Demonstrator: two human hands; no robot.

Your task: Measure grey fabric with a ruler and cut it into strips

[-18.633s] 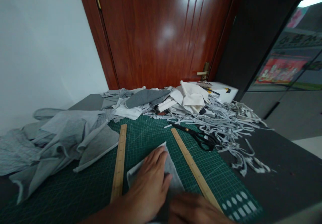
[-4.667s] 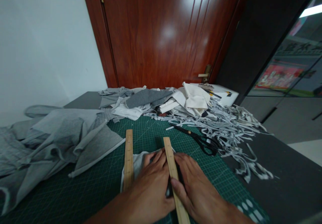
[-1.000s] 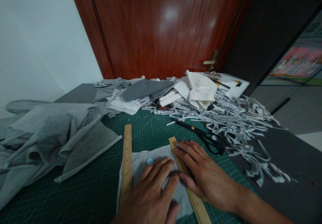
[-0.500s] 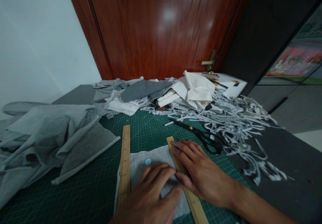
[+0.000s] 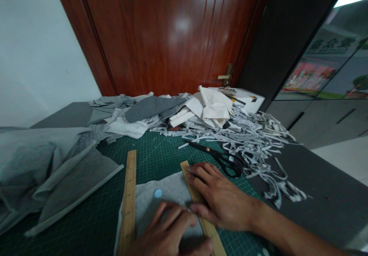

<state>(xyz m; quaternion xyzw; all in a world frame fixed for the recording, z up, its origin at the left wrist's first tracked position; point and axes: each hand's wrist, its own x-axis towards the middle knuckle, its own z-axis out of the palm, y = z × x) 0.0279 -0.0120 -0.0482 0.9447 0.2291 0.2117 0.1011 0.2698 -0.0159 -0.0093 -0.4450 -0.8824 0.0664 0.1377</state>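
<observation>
A small grey cloth piece [image 5: 166, 194] lies on the green cutting mat [image 5: 161, 152] between two wooden rulers. My right hand [image 5: 221, 198] lies flat on the right ruler [image 5: 186, 175], pressing it along the cloth's right edge. My left hand [image 5: 169, 229] rests on the near part of the cloth with fingers bent; whether it grips anything is hidden. A small light-blue round disc [image 5: 158, 193] sits on the cloth. The left ruler [image 5: 130, 194] lies along the cloth's left edge.
Black scissors [image 5: 221, 157] lie on the mat just beyond my right hand. A heap of grey cloth strips [image 5: 258, 137] spreads at the right. Folded white and grey fabric [image 5: 178, 110] piles at the back before a wooden door. Large grey cloth [image 5: 51, 167] covers the left.
My left hand has slid nearer to me along the cloth and its fingers have curled. My right hand stays on the right ruler. The view has shifted slightly.
</observation>
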